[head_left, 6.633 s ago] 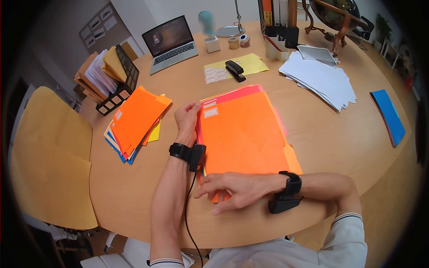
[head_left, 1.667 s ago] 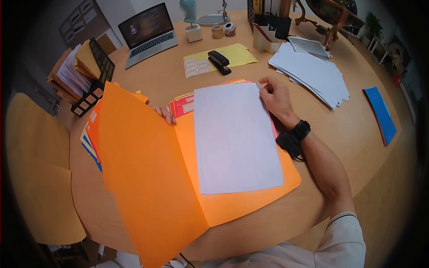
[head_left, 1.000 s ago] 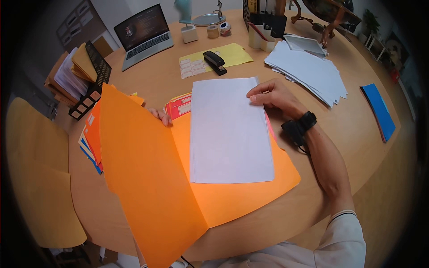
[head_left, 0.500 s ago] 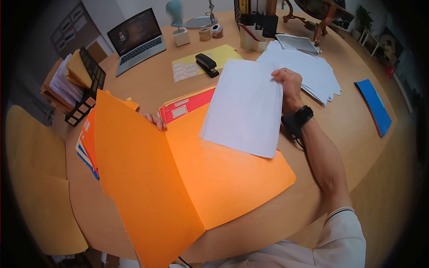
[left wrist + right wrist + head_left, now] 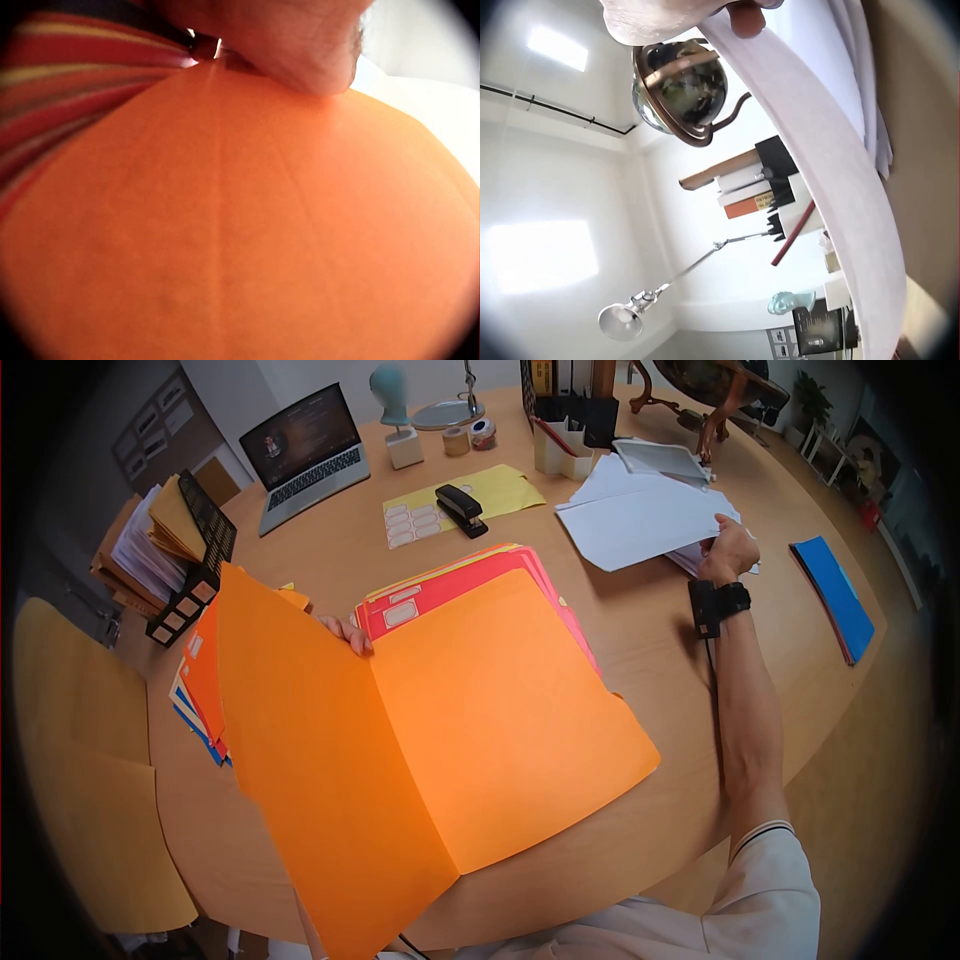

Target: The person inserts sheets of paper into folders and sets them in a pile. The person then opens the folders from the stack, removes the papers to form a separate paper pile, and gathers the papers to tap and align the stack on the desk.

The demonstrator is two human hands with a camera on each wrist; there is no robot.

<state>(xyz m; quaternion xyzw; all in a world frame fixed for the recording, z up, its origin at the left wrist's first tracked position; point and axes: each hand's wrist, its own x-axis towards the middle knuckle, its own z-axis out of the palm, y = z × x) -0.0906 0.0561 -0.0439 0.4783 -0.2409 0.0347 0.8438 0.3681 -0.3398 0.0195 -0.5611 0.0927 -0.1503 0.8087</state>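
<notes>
An orange folder (image 5: 500, 730) lies spread on top of a stack of coloured folders (image 5: 440, 595), its inner side bare. My left hand (image 5: 345, 633) grips the raised front cover (image 5: 310, 750), fingers curled over its edge; most of that hand is hidden behind the cover. In the left wrist view the hand (image 5: 277, 45) lies against the orange card (image 5: 217, 217). Further right, my right hand (image 5: 732, 550) pinches white sheets (image 5: 630, 530) by one edge, above the pile of white paper (image 5: 600, 478). The right wrist view shows the sheets (image 5: 832, 172) slanting down from the fingers.
At left another fanned heap of folders (image 5: 196, 695) is partly covered by the raised flap. A stapler (image 5: 461, 510) sits on yellow paper (image 5: 510, 488). Blue folders (image 5: 835, 600) lie at the right edge. Behind stand a laptop (image 5: 308, 455), pen holder (image 5: 562, 448) and black file rack (image 5: 190, 595).
Since the first frame, the orange folder has been opened leftward. My right hand has lifted the white sheets out of it and carried them right to the paper pile. My left hand stays on the cover.
</notes>
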